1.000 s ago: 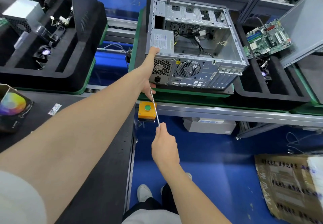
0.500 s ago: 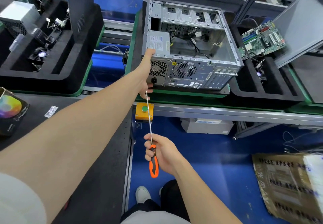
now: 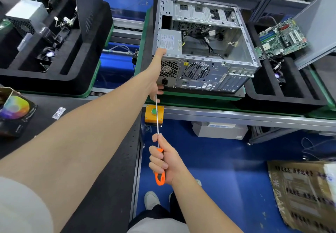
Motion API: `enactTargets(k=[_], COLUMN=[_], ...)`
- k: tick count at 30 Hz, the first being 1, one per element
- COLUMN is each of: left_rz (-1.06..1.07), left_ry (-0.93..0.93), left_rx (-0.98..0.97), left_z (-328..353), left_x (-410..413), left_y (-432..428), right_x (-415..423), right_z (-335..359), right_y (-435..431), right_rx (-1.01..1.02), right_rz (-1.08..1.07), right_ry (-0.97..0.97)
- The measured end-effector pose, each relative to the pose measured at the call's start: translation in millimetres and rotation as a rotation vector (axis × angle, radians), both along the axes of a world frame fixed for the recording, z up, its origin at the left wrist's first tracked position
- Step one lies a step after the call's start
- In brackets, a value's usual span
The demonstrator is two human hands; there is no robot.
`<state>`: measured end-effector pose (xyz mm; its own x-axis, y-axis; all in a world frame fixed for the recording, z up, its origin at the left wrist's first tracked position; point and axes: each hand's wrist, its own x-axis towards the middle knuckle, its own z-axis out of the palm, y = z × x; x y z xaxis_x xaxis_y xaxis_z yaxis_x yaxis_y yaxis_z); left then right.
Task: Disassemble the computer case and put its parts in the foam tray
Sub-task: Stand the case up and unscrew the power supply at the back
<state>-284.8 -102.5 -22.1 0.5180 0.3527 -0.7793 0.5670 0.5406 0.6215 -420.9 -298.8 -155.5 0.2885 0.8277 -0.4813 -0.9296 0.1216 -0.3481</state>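
Both grips clenched, one on the case and one on the tool.
My left grip (image 3: 157, 72) clasps the rear corner of the open computer case (image 3: 205, 51), which stands just beside the foam tray (image 3: 283, 102). My right grip (image 3: 163, 162) wraps the orange-handled screwdriver (image 3: 160, 177), its tip hidden behind my left grip. The power supply (image 3: 170, 42) label is too small to read.

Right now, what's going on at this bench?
A person is working on an open computer case lying on its side. The left hand grips its rear corner beside the power supply; the right hand holds a long orange-handled screwdriver, tip up by that corner. A motherboard already stands in the foam tray to the right.
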Motion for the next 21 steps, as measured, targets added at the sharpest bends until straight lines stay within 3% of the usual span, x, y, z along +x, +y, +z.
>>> enactTargets(k=[3, 8, 9, 11, 14, 18, 21], left_rz=[0.005, 0.009, 0.01, 0.011, -0.003, -0.039, -0.067], left_ry=[0.011, -0.009, -0.01, -0.013, -0.009, -0.003, -0.006], left_rx=[0.014, 0.005, 0.001, -0.008, -0.008, -0.004, 0.006], left_z=[0.3, -0.4, -0.7, -0.4, -0.4, -1.4, -1.2], left_x=[0.3, 1.6, 2.0, 1.7, 1.5, 1.3, 0.9], left_y=[-1.5, -3.2, -3.2, -3.2, -0.8, 6.1, 10.0], right_x=[4.5, -1.7, -2.8, -0.1, 9.3, 17.7, 20.0], right_z=[3.5, -1.6, -3.1, -5.3, -4.8, 9.7, 16.7], right_y=[-2.4, 2.9, 1.4, -3.5, -7.6, -6.1, -11.6], right_rx=[-0.3, -1.189, -1.311, -1.37, -1.133, -0.707, -0.394], right_rz=[0.004, 0.095, 0.137, 0.12, 0.011, -0.008, 0.023], right_ry=[-0.334, -1.297, -1.408, -1.484, -1.301, -0.536, -0.246])
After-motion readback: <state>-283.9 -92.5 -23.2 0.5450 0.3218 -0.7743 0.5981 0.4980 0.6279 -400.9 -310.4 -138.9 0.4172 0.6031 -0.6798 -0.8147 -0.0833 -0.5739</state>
